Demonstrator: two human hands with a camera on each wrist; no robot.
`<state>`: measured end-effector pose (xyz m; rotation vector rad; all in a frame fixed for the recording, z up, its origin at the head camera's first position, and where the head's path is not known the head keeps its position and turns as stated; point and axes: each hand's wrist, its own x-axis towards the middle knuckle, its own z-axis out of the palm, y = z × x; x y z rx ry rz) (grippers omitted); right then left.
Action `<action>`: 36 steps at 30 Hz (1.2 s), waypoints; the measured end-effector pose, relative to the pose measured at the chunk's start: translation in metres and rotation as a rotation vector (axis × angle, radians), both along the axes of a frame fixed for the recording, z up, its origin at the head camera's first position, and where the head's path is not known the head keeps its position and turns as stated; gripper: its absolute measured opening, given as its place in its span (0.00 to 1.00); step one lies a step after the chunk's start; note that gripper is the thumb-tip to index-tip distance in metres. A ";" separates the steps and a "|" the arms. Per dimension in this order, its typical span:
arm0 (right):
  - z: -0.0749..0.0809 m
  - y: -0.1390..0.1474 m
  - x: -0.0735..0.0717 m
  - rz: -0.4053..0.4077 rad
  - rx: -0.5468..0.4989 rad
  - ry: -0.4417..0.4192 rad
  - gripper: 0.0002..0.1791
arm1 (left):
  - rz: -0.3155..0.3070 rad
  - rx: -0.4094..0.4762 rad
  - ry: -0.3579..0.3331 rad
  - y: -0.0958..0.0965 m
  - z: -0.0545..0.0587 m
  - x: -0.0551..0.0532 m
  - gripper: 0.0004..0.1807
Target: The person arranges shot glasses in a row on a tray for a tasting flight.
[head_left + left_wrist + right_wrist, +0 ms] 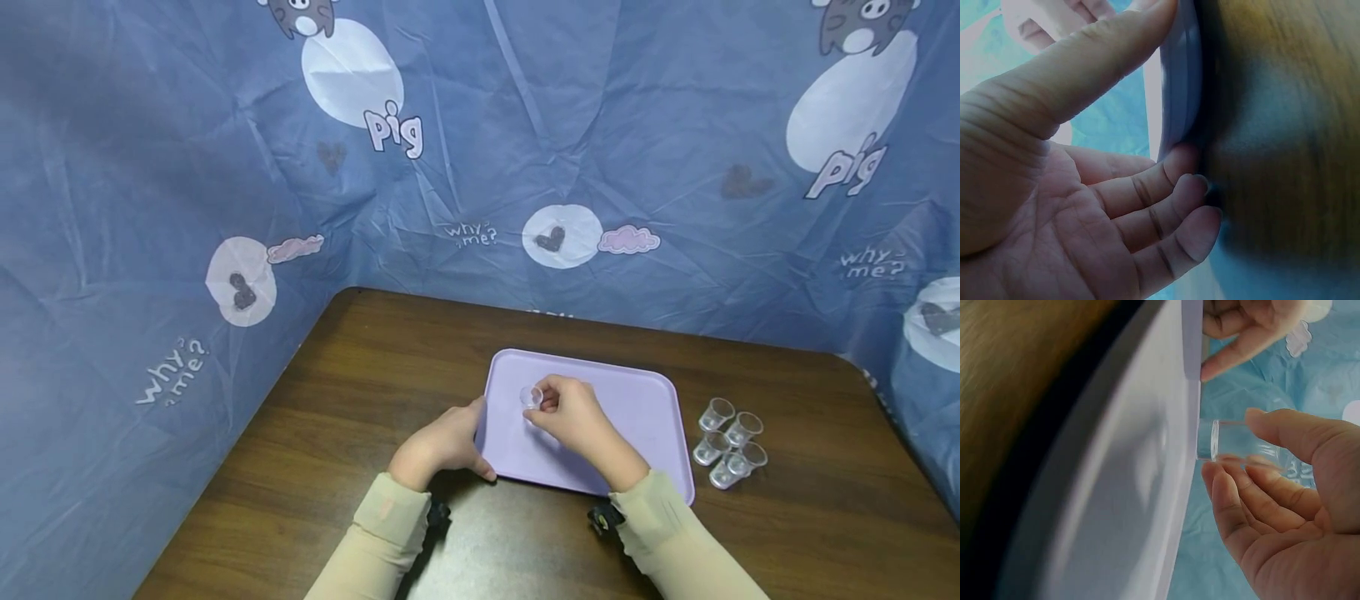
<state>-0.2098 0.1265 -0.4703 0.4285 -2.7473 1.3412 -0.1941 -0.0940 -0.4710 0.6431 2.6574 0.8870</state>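
Observation:
A pale purple tray (600, 400) lies on the wooden table. At its near-left corner my left hand (444, 442) holds it, thumb by the near edge and fingers along the left side. The left wrist view shows that thumb against the tray's rim (1180, 81), fingertips (1194, 231) low beside the table. Over the tray's left half, my right hand (572, 415) pinches a small clear plastic cup (531, 397) between thumb and fingers. In the right wrist view the cup (1235, 439) stands upright relative to the tray, its base right at the tray's surface.
Several more clear cups (716, 414) stand close together on the table (825, 500), just right of the tray. A blue printed curtain (465, 200) hangs behind the table and along its left side.

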 end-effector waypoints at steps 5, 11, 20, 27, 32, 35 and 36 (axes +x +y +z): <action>-0.003 -0.013 -0.005 0.001 0.016 -0.011 0.12 | -0.006 0.006 -0.002 0.000 0.001 0.000 0.58; -0.005 -0.025 -0.010 -0.009 0.026 -0.028 0.12 | -0.016 0.014 0.001 0.001 0.002 -0.001 0.59; -0.008 -0.032 -0.013 -0.017 0.025 -0.021 0.12 | -0.024 0.014 0.005 0.002 0.001 -0.002 0.59; -0.013 -0.034 -0.014 -0.020 0.028 -0.042 0.12 | -0.016 0.000 0.002 0.001 0.001 -0.002 0.59; -0.013 -0.035 -0.014 -0.014 0.025 -0.042 0.11 | -0.015 0.005 0.010 0.000 -0.001 -0.002 0.58; -0.012 -0.033 -0.013 -0.006 0.019 -0.052 0.12 | -0.018 0.007 0.014 -0.001 -0.001 -0.002 0.58; -0.012 -0.033 -0.013 -0.003 0.015 -0.056 0.13 | -0.019 0.007 0.014 -0.001 -0.001 -0.002 0.57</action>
